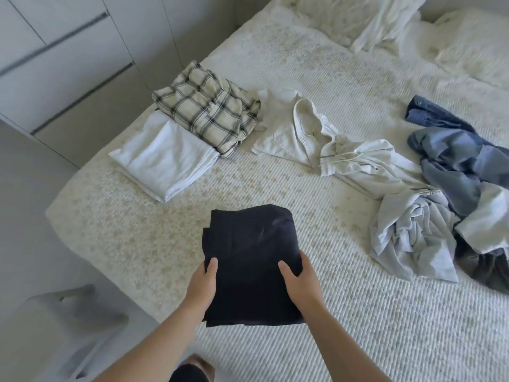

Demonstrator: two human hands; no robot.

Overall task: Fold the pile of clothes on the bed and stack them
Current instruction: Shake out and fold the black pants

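Observation:
A folded dark navy garment point(249, 252) is held just above the near part of the bed point(358, 312). My left hand point(202, 282) grips its left edge, thumb on top. My right hand point(298, 282) grips its right edge, thumb on top. Further left lie a folded white garment point(162, 161) and a folded plaid shirt point(209, 106) that overlaps its far end. Unfolded cream shorts with a drawstring point(316, 139) lie in the middle. A loose pile of blue and pale clothes point(446, 205) sits at the right.
White drawers point(55, 64) stand left of the bed. Pillows point(468, 45) lie at the head of the bed, top right. A grey object point(71, 321) stands on the floor at the lower left. The bed's left edge runs diagonally beside the folded items.

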